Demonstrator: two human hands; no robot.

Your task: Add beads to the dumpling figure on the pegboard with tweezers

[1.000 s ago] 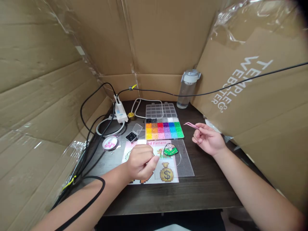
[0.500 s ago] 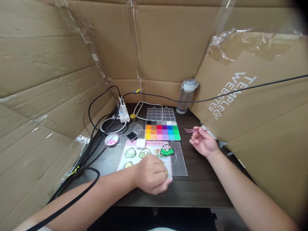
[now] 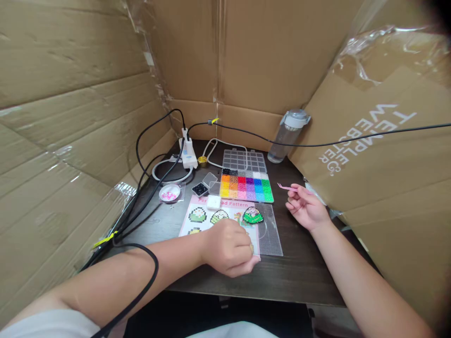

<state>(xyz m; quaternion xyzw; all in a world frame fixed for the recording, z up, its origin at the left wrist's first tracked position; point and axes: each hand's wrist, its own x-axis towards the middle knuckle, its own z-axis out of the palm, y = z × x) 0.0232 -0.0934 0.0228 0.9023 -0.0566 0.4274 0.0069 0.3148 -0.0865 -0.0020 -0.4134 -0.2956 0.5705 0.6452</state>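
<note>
My right hand (image 3: 307,207) is raised over the right side of the table, its fingers closed around pink tweezers (image 3: 292,188) whose bent tips point left. My left hand (image 3: 230,249) is curled into a fist over the front of the bead pattern sheet (image 3: 193,230); whatever its fingers hold, if anything, is hidden. Beyond its knuckles, a green, pink and black bead piece (image 3: 252,215) lies across the sheet and a clear pegboard (image 3: 273,234). Farther back is a bead box (image 3: 246,185) sorted by colour. A small white container (image 3: 213,203) sits at the sheet's top edge.
On the left are a dish (image 3: 169,193) of pink and white beads and a black-bead container (image 3: 200,189). A power strip (image 3: 188,152) with cables stands behind them. A water bottle (image 3: 288,136) is at the back right. Cardboard walls (image 3: 260,56) surround the table, and a black cable (image 3: 317,143) crosses the view.
The view has turned slightly, so most of the scene sits farther right. My right hand still has the tweezers, and my left hand remains a fist over the sheet.
</note>
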